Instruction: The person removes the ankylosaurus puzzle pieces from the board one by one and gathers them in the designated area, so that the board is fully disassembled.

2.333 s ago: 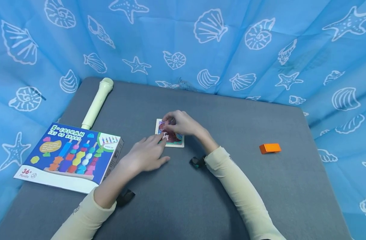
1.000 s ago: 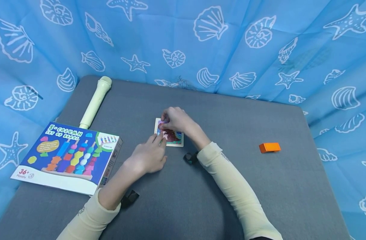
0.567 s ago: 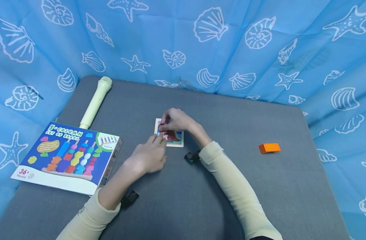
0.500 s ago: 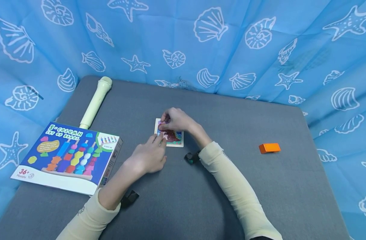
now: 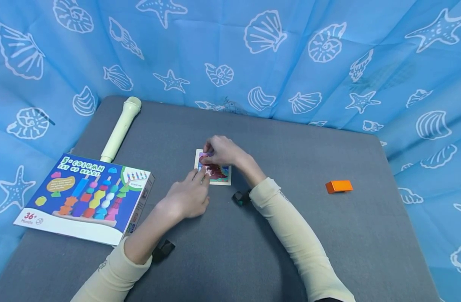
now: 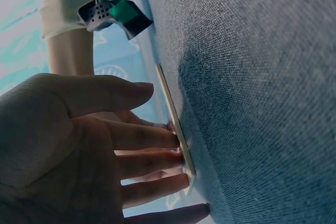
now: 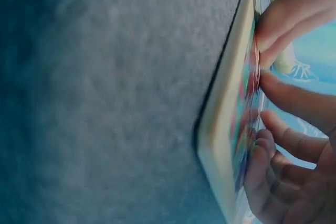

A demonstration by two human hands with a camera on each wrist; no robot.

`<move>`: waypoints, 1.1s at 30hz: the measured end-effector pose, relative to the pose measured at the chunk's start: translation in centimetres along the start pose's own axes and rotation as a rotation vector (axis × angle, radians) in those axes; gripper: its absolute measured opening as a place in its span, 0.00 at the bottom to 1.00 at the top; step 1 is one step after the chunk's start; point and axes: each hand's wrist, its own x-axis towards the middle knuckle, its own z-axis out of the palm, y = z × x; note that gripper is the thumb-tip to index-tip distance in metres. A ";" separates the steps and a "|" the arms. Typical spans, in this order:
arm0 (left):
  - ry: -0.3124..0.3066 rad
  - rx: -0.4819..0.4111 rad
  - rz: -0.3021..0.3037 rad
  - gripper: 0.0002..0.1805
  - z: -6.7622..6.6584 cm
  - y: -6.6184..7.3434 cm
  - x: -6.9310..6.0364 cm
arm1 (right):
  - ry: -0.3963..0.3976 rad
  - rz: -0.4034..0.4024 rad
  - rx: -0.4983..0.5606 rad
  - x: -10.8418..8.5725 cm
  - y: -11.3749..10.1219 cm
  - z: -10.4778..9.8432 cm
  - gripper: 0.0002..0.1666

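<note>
A small square board [image 5: 223,182] with a pale rim and a colourful, mostly reddish-brown picture lies flat on the grey table. My left hand [image 5: 187,197] reaches to its near left edge, and the outstretched fingertips rest on it. In the left wrist view the left thumb [image 6: 131,94] stays off the board. My right hand [image 5: 224,151] arches over the upper part, its thumb and fingertips touching the picture. The right wrist view shows its bent fingers [image 7: 294,142] against the board's face [image 7: 242,124]. Whether they pinch a loose piece cannot be made out.
A blue bead-set box [image 5: 87,197] lies at the left, with a pale green toy microphone [image 5: 121,130] behind it. An orange block [image 5: 339,186] sits at the right. Black wrist cameras [image 5: 163,250] hang beneath both wrists. A blue shell-patterned curtain [image 5: 230,54] stands behind the table.
Since the oldest frame my right hand has shifted slightly left and away from me, and the left thumb has drawn in towards the hand. Over the last second both hands stay nearly still.
</note>
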 end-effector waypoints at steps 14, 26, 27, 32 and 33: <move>0.003 -0.011 0.002 0.40 0.0 0.0 0.0 | 0.036 0.034 -0.003 0.1 0.2 0.1 0.19; 0.017 -0.008 0.005 0.39 -0.1 0.1 -0.1 | 0.023 0.018 -0.205 -0.5 -1.2 0.1 0.20; 0.017 -0.009 0.005 0.39 -0.1 0.1 -0.1 | 0.020 0.012 -0.208 -0.5 -1.2 0.1 0.20; 0.009 -0.016 -0.002 0.39 -0.1 0.2 -0.1 | 0.006 -0.016 -0.123 -0.3 -0.2 0.1 0.19; 0.007 -0.018 -0.004 0.39 -0.1 0.2 -0.1 | 0.004 -0.018 -0.096 -0.2 0.0 0.1 0.19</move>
